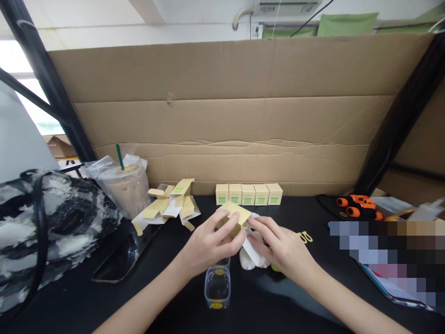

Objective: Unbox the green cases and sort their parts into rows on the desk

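Observation:
My left hand grips a small yellow carton from the left, fingers wrapped round it. My right hand pinches the carton's right side, with a folded white paper under its fingers. Below the hands, a small clear plastic case with yellow smiley marks lies on the black table. Several closed yellow boxes with green labels stand in a row behind the hands. A loose pile of flat, unfolded yellow cartons lies to the left.
An iced drink cup with a green straw stands at left, beside a black-and-white bag. A phone lies flat near the bag. Orange finger cots sit at right. A cardboard wall closes the back.

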`<control>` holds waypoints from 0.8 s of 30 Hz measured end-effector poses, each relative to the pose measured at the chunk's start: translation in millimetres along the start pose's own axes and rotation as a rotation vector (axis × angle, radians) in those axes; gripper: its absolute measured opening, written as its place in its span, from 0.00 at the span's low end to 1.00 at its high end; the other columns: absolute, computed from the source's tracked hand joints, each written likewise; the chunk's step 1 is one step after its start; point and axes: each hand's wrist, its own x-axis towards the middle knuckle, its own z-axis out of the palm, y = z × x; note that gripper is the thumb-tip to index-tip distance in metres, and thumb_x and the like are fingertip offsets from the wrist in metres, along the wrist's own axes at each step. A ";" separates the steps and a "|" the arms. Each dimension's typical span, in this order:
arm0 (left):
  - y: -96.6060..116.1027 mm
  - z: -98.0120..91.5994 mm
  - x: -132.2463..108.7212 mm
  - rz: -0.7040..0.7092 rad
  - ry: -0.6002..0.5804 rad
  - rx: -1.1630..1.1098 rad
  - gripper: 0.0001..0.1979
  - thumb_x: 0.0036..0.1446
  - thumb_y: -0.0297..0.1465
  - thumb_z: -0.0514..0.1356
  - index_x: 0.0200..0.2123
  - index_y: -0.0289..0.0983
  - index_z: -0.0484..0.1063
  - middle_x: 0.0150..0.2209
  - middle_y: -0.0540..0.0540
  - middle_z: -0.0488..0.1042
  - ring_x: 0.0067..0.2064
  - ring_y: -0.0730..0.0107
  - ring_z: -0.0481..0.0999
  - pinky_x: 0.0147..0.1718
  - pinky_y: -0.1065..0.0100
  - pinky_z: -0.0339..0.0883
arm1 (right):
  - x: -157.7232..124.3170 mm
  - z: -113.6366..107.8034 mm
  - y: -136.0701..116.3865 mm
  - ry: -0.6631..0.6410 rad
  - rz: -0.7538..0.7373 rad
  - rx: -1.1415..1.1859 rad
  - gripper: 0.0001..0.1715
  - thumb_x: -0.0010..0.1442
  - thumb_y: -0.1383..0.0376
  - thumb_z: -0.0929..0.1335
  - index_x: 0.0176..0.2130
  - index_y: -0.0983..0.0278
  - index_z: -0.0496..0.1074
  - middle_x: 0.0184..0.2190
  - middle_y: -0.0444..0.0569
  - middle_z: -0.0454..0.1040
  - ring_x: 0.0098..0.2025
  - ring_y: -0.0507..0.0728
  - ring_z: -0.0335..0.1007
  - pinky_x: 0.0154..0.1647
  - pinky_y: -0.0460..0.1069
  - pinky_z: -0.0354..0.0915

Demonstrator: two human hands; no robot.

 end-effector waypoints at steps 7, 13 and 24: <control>-3.1 10.5 10.8 0.147 -0.008 0.095 0.19 0.53 0.22 0.61 0.47 0.40 0.62 0.52 0.40 0.68 0.54 0.55 0.68 0.49 0.52 0.71 | 0.6 1.8 3.8 0.056 0.071 0.130 0.10 0.67 0.65 0.57 0.47 0.65 0.61 0.30 0.47 0.71 0.24 0.52 0.70 0.23 0.46 0.67; -2.9 11.4 15.2 0.129 0.027 0.092 0.20 0.53 0.22 0.61 0.48 0.41 0.60 0.53 0.43 0.67 0.57 0.55 0.64 0.52 0.53 0.69 | 0.8 -1.9 9.2 0.165 0.013 0.132 0.05 0.66 0.67 0.60 0.41 0.64 0.63 0.29 0.47 0.70 0.25 0.52 0.69 0.24 0.46 0.67; -6.1 3.8 3.8 0.060 0.001 0.050 0.17 0.53 0.19 0.60 0.46 0.37 0.63 0.50 0.37 0.68 0.58 0.51 0.63 0.48 0.51 0.72 | 1.8 -7.0 8.9 0.252 -0.202 0.026 0.04 0.60 0.74 0.65 0.34 0.66 0.66 0.52 0.63 0.68 0.58 0.65 0.61 0.49 0.59 0.69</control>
